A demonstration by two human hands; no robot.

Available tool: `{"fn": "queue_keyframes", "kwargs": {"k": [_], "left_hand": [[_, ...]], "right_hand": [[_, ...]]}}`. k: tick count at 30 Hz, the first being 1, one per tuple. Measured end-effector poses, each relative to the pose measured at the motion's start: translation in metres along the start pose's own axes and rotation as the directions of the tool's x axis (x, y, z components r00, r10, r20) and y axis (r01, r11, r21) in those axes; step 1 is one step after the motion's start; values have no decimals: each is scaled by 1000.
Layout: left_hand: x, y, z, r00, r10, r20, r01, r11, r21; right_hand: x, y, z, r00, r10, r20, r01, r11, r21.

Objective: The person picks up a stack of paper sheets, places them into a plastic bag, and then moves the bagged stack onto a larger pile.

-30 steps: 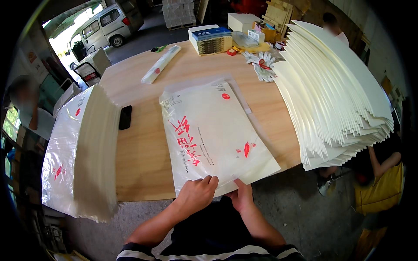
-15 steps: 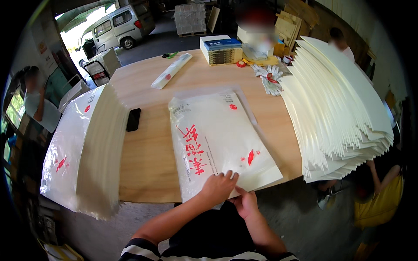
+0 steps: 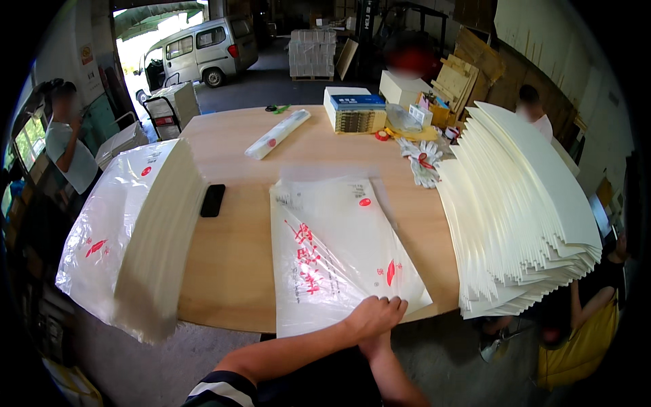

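Note:
A clear plastic bag [image 3: 325,271] with red print lies over white paper [image 3: 415,295] at the table's near edge. Its film is drawn into slanting creases running toward my left hand [image 3: 380,317], which is closed on the bag near its lower right corner. My left forearm crosses over the bag's near end. Beneath the left hand is my right hand [image 3: 375,344], close to the paper's near edge; its fingers are hidden. To the left stands a stack of bagged paper [image 3: 102,230]. A tall fanned stack of white sheets [image 3: 515,210] rises on the right.
A black phone [image 3: 213,201] lies beside the left stack on the wooden table [image 3: 230,271]. Farther back are a plastic roll [image 3: 278,134], green-handled scissors [image 3: 277,109], a box [image 3: 356,114], red tape [image 3: 382,136] and gloves [image 3: 420,163]. Other people stand or sit beyond both sides.
My left hand has moved right, pulling the film into diagonal creases and now covering much of my right hand. The view has tilted up a little.

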State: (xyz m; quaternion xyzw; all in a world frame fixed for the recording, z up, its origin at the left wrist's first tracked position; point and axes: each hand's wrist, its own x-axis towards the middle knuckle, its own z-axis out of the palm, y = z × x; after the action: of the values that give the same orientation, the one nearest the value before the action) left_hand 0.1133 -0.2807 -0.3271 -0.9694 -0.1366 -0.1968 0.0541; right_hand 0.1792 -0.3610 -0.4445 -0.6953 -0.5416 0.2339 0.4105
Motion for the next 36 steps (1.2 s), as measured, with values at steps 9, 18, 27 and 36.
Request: {"fn": "queue_keyframes", "kwargs": {"k": [9, 18, 27, 36], "left_hand": [[-6, 0, -15, 997, -61, -44, 55, 992, -114], [-43, -16, -48, 993, -119, 5, 119, 988, -103], [-183, -49, -70, 846, -530, -67, 517, 844, -143], [-177, -27, -79, 782, -578, -233, 503, 807, -310]], "right_hand": [[-4, 19, 20, 999, 26, -35, 8, 677, 735], [-1, -5, 3, 914, 368, 172, -177, -20, 984], [21, -53, -8, 879, 462, 116, -96, -66, 993], [41, -38, -10, 916, 391, 86, -84, -22, 996]]}}
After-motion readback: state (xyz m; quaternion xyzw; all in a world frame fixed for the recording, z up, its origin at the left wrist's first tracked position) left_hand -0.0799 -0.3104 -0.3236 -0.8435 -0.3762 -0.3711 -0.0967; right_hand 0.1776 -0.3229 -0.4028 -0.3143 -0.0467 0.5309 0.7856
